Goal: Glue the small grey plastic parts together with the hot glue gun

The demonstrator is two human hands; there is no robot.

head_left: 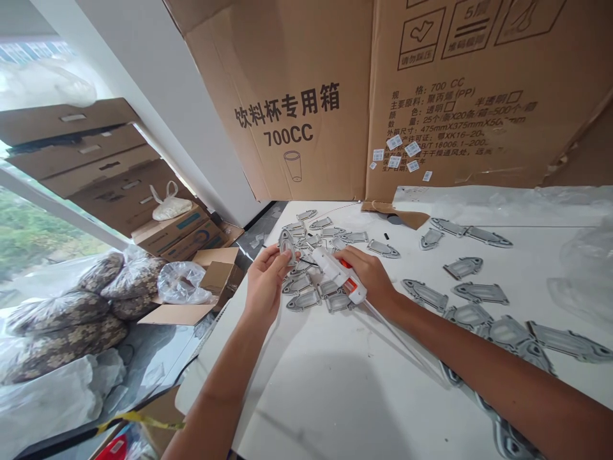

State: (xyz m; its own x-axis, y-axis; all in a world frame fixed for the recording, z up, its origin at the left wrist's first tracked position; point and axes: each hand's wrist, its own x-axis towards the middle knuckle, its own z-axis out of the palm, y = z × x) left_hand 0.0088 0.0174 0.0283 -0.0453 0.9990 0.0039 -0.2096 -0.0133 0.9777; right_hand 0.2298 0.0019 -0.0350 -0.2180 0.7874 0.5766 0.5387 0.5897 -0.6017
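My left hand (262, 279) is raised and pinches a small grey perforated shape (287, 246) at its fingertips. My right hand (368, 278) grips a white hot glue gun (338, 275) with an orange trigger, its nozzle pointing toward that grey piece. A thin white cord runs from the gun's rear toward the lower right. Several similar grey shapes (302, 300) lie heaped under and beyond my hands on the white table (325, 396). More of them, some joined in pairs, (479, 292) are spread to the right. Nothing shows glue on the piece.
A large printed cardboard panel (297, 102) stands along the table's far edge. To the left, beyond the table's edge, are flattened cartons (81, 147), an open box (215, 275), patterned sacks (62, 332) and plastic bags. Clear plastic sheeting (579, 275) lies at the right.
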